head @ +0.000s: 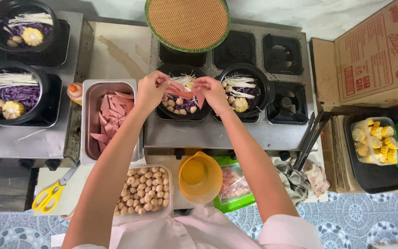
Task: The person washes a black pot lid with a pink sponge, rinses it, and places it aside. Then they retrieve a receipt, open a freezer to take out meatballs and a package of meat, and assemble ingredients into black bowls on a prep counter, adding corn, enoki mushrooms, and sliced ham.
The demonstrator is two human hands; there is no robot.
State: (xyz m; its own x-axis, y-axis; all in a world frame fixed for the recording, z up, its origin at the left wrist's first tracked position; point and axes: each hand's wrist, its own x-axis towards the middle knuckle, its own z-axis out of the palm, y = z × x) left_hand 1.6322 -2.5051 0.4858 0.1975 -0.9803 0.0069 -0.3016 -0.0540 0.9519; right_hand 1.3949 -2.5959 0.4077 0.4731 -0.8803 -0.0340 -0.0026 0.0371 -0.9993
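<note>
Both hands, left (150, 92) and right (213, 91), pinch pink ham slices (183, 90) in their fingers over a black bowl (180, 99); the hold keeps the slices apart. More ham lies in the steel tray (90, 138) nearby.

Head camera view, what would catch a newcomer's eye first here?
Both hands, left hand and right hand, hold pink ham slices over a black bowl on the centre burner. A steel tray of ham sits left of it, and yellow scissors lie bottom left.

Pink slices (112, 117) are seen at left, a yellow-orange jug (200, 176) at lower centre, yellow-handled scissors (47, 196) at lower left, and blue patterned floor tiles (360, 221) at lower right.
</note>
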